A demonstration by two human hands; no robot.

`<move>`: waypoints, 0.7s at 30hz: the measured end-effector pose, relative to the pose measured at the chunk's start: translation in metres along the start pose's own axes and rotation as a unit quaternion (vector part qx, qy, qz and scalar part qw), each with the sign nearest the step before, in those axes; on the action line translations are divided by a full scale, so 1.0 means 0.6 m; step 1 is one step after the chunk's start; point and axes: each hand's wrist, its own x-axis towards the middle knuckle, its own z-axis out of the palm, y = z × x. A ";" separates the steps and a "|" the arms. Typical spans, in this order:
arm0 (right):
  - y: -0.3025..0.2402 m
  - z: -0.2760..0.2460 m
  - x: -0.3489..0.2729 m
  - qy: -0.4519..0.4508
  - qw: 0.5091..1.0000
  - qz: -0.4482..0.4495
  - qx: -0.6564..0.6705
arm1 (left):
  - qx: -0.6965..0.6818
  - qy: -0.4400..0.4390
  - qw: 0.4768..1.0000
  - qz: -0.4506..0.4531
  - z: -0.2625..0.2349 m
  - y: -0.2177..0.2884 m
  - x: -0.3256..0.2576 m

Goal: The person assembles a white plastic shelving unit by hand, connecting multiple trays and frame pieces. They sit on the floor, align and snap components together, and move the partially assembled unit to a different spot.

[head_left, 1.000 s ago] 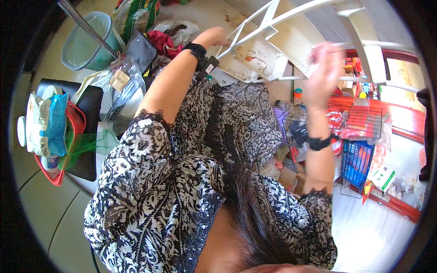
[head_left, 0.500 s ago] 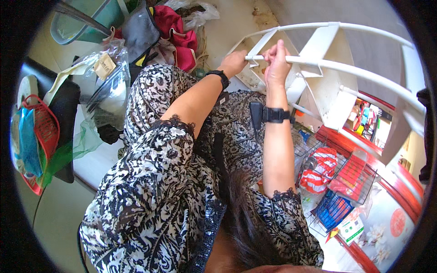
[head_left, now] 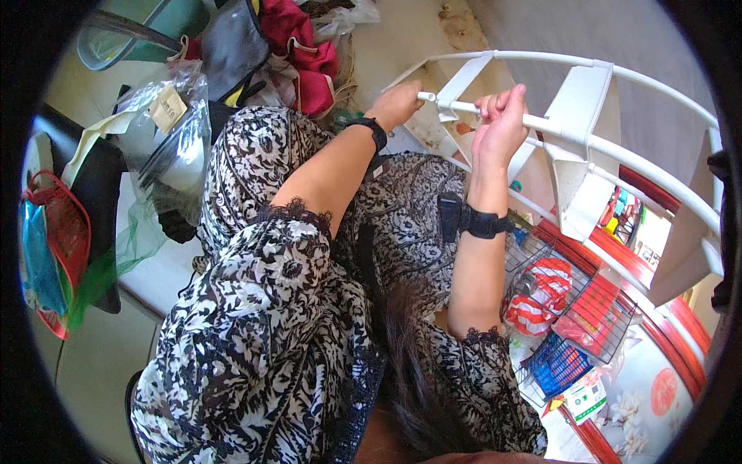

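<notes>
A white rack [head_left: 576,97] of long tubes and flat cross panels lies tilted at the right. My right hand [head_left: 498,124] is closed round its near tube, a short way from that tube's end. My left hand [head_left: 398,104] is closed on a white tube piece [head_left: 426,97], of which only a short end shows past the fingers. A small gap separates this piece from the rack's tube end [head_left: 444,104]. The rest of the piece is hidden by my left hand.
Right of my knees stands a wire basket [head_left: 618,317] beside a red-and-white striped bag [head_left: 541,294] and a blue basket [head_left: 560,362]. To the left are a clear plastic bag [head_left: 174,139], a red mesh basket [head_left: 66,224] and a teal bin [head_left: 174,27]. Red and dark cloths [head_left: 301,66] lie ahead.
My right hand and the rack have shifted to the right, away from my left hand. A gap now shows between the tube ends, which were together before.
</notes>
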 end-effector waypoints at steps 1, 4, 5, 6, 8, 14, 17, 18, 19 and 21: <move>-0.002 -0.005 0.004 -0.035 0.999 -0.019 0.009 | -0.002 -0.028 1.000 -0.002 0.002 0.005 0.004; -0.007 -0.022 0.018 -0.066 0.996 -0.048 0.028 | -0.020 0.021 0.999 0.014 0.018 0.021 0.019; -0.008 -0.026 0.019 -0.034 0.999 -0.024 0.026 | -0.013 0.013 0.999 0.027 0.024 0.024 0.023; -0.008 -0.031 0.020 -0.033 0.999 -0.021 0.025 | -0.004 0.021 0.999 0.037 0.029 0.025 0.027; -0.007 -0.038 0.018 -0.013 1.000 -0.015 0.024 | 0.007 0.004 0.999 0.045 0.034 0.020 0.032; -0.010 -0.067 0.006 -0.067 0.998 -0.005 -0.004 | 0.040 -0.124 0.991 0.039 0.005 0.015 0.069; -0.006 -0.075 0.008 -0.083 0.996 0.004 -0.017 | 0.070 -0.073 0.995 0.019 -0.015 0.048 0.119; -0.002 -0.073 0.008 -0.090 0.996 0.011 -0.024 | 0.068 -0.049 0.996 0.014 -0.019 0.062 0.141; 0.001 -0.072 0.007 -0.094 0.995 0.008 -0.025 | 0.063 -0.005 0.998 0.017 -0.020 0.073 0.160; 0.006 -0.070 0.001 -0.124 0.991 0.020 -0.047 | 0.075 0.015 0.991 0.106 -0.010 0.088 0.195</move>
